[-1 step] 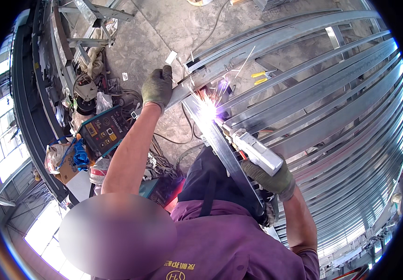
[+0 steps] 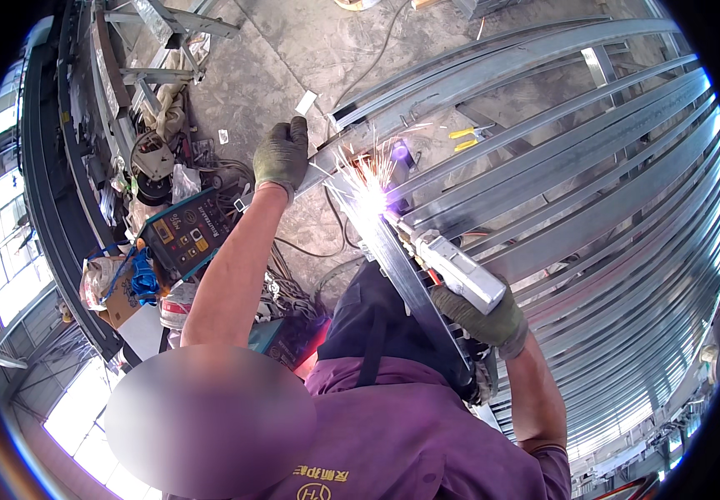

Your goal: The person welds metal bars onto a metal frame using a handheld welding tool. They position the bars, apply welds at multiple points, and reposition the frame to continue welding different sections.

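My right hand (image 2: 481, 317), in a green-grey work glove, is closed round a white-bodied welding gun (image 2: 460, 271). Its nozzle points up and left at a bright arc, where sparks spray. The glare hides the exact joint. The arc sits at the upper end of a flat steel bar (image 2: 418, 296), which slants down past my thigh, close to where it meets a long steel tube (image 2: 452, 100) running to the upper right. My left hand (image 2: 281, 157), gloved too, grips that tube near its left end, the fingers partly hidden.
Many parallel steel profiles (image 2: 593, 225) fill the right side. Yellow-handled pliers (image 2: 466, 137) lie beyond the arc. A welding machine (image 2: 185, 233) with knobs stands at left among cables and bags. Steel frames (image 2: 156, 75) stand at the upper left. A cable crosses the concrete floor (image 2: 285, 58).
The spark spray has changed shape, now fanning more upward, and a long streak to the upper right is gone. Both hands and the welding gun stay in place.
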Demonstrator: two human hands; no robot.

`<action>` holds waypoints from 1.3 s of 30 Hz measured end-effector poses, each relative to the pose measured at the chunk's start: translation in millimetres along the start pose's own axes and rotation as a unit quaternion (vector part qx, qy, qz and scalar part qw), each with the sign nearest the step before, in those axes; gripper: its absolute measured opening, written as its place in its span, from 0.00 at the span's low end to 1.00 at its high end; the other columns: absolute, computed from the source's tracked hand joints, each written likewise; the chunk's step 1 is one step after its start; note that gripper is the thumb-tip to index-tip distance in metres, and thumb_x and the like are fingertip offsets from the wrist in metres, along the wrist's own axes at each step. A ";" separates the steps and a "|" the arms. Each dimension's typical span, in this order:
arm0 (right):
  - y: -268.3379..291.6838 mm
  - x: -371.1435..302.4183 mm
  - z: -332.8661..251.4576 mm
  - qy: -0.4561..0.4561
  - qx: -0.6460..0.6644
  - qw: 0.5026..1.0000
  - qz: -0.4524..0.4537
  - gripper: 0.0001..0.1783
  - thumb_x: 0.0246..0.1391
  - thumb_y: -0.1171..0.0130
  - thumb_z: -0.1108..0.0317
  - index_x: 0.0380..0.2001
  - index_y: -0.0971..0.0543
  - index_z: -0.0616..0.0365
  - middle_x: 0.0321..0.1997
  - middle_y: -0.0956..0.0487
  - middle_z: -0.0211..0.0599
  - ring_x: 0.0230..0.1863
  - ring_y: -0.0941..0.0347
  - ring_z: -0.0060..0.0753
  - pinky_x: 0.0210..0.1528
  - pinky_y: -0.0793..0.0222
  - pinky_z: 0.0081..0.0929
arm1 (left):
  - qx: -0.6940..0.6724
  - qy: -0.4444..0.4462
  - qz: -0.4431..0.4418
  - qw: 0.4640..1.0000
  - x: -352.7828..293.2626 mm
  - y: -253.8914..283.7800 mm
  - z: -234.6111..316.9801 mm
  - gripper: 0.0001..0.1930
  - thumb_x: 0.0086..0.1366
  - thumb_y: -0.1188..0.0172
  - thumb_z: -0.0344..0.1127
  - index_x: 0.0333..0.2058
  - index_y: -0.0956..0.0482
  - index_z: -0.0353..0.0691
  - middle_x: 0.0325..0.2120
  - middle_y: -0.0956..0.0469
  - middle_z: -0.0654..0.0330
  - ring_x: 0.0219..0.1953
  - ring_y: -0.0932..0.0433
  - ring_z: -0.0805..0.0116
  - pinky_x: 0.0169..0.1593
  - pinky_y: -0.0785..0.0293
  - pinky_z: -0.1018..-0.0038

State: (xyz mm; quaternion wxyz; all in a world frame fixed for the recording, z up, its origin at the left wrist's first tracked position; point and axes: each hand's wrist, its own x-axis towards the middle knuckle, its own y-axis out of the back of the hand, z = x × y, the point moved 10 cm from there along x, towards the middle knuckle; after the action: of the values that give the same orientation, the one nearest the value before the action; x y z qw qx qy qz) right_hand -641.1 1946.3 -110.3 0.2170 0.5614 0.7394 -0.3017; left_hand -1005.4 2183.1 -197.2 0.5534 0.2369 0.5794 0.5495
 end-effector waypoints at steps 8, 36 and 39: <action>-0.2 -1.5 -2.7 0.005 -0.021 1.000 0.000 0.19 0.63 0.22 0.66 0.54 0.12 0.60 0.48 0.08 0.37 0.47 0.11 0.24 0.49 0.15 0.26 | -0.009 -0.049 0.020 0.999 7.5 -9.5 -11.5 0.30 0.80 0.50 0.63 0.48 0.13 0.39 0.46 0.13 0.39 0.53 0.16 0.33 0.57 0.21 0.47; 0.6 -9.5 0.6 0.045 -0.041 0.998 0.000 0.19 0.61 0.22 0.68 0.54 0.12 0.60 0.50 0.08 0.40 0.48 0.10 0.27 0.50 0.15 0.28 | -0.003 0.002 0.021 1.000 -2.2 5.2 0.7 0.30 0.80 0.49 0.63 0.47 0.12 0.41 0.45 0.13 0.39 0.52 0.16 0.33 0.56 0.21 0.47; 1.2 -10.3 1.1 0.025 -0.034 0.999 0.002 0.20 0.61 0.22 0.69 0.55 0.12 0.61 0.50 0.08 0.41 0.49 0.10 0.27 0.50 0.15 0.28 | 0.010 0.000 0.017 1.000 0.7 1.5 -3.5 0.32 0.80 0.53 0.66 0.48 0.12 0.42 0.45 0.12 0.43 0.52 0.15 0.36 0.57 0.21 0.48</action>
State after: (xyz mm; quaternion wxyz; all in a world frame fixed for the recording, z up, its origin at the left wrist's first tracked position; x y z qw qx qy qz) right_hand -637.1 1938.7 -104.6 0.2183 0.5621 0.7534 -0.2621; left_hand -1009.3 2182.9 -196.9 0.5417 0.2519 0.5810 0.5527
